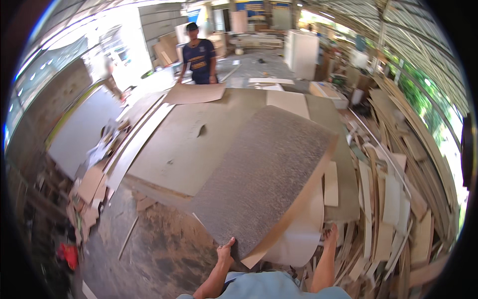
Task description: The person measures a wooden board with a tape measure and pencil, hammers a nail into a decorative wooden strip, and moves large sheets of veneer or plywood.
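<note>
A large thin sheet with a dark brown, textured face (pixel 269 169) slants over the worktable, its near corner close to my body. My left hand (pixel 225 250) grips that near edge, thumb on top. Along its right side shows a pale tan edge (pixel 294 204). Under it lies a lighter, smooth sheet (pixel 301 234) that overhangs the near side of the stack. My right hand (pixel 330 234) is just right of this lighter sheet, fingers apart, with nothing visible in it. A small light panel (pixel 331 184) lies beyond that hand.
Broad greenish-brown boards (pixel 199 134) are stacked beneath. Across them a person (pixel 198 57) in a dark shirt stands by a curved tan sheet (pixel 194 93). Offcuts and long strips (pixel 393 199) heap up at right. A white panel (pixel 84 129) leans at left; a thin stick (pixel 128 238) lies on the floor.
</note>
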A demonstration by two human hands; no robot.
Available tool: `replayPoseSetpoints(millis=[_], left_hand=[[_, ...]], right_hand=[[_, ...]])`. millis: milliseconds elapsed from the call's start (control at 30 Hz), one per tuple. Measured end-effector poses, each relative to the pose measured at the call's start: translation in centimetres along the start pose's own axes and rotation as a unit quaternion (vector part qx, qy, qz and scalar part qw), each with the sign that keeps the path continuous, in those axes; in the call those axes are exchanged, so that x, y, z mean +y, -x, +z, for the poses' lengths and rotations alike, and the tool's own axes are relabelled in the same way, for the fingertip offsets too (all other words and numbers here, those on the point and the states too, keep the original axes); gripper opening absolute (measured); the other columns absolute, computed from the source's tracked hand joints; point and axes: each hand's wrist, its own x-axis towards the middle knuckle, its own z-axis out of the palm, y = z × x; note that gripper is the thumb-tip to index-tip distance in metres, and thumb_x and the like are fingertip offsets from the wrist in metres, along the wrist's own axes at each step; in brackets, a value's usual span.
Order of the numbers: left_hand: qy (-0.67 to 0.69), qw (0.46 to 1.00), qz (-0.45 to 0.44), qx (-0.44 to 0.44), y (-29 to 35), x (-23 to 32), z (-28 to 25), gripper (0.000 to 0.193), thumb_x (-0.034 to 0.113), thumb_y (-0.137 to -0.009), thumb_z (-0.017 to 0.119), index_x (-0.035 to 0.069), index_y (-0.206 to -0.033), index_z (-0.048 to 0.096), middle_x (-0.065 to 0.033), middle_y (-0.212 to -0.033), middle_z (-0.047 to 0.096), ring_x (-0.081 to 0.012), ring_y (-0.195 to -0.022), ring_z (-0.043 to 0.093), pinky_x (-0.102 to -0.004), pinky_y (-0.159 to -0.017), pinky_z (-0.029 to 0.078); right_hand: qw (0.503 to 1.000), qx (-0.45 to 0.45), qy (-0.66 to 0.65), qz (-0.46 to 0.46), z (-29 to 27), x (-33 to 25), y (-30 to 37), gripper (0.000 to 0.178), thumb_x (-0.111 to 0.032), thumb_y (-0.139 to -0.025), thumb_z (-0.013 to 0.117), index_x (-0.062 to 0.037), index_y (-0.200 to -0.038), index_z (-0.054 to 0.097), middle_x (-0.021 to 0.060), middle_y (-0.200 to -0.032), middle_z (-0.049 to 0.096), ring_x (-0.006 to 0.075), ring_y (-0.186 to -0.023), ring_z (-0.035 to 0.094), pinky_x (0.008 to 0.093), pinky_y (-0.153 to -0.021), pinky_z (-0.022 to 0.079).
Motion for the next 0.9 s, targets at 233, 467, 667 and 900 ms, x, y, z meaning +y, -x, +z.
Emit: replayPoseSetpoints(millis=[233,467,667,900], left_hand=[[0.025,0.999,0.04,-0.006,1.1,-4.1,-0.6,0.043,0.011,-0.074,0.079,-0.001,-0.11,0.058,-0.0099,-0.107,0.062,-0.0237,-0.098,0.059,-0.04,-0.086,0.047],[-0.015,0.998,0.027,0.053,4.7,-2.4,2.0,0.046,0.016,-0.074,0.081,-0.001,-0.11,0.057,-0.0102,-0.106,0.062,-0.024,-0.096,0.059,-0.0384,-0.085,0.047],[-0.012,1.0,0.0,-0.006,4.0,-3.4,1.3,0.047,0.022,-0.075,0.081,-0.001,-0.108,0.057,-0.0098,-0.099,0.064,-0.0233,-0.087,0.061,-0.0378,-0.073,0.049],[-0.072,0.996,0.043,-0.042,7.4,-2.4,6.1,0.04,0.027,-0.073,0.082,-0.002,-0.095,0.065,-0.0073,-0.089,0.064,-0.0176,-0.08,0.06,-0.0335,-0.066,0.046]], right_hand=[[0.986,-0.13,0.025,-0.098,2.9,1.5,-3.9,0.069,-0.032,-0.082,0.064,0.0003,-0.136,0.035,0.0172,-0.139,0.039,0.0299,-0.121,0.042,0.0412,-0.104,0.031],[0.999,0.037,-0.024,-0.016,5.3,-0.2,-2.5,0.036,-0.012,-0.082,0.063,0.002,-0.114,0.054,0.0115,-0.116,0.053,0.0227,-0.102,0.054,0.0398,-0.084,0.047],[0.823,0.165,0.359,-0.408,6.3,3.6,3.9,0.031,-0.022,-0.09,0.057,-0.0003,-0.112,0.056,0.01,-0.104,0.058,0.0257,-0.101,0.055,0.0397,-0.092,0.041],[0.962,-0.266,0.062,-0.027,10.7,2.1,16.9,0.032,-0.02,-0.088,0.058,-0.001,-0.113,0.054,0.0082,-0.102,0.057,0.0231,-0.093,0.057,0.0338,-0.082,0.045]])
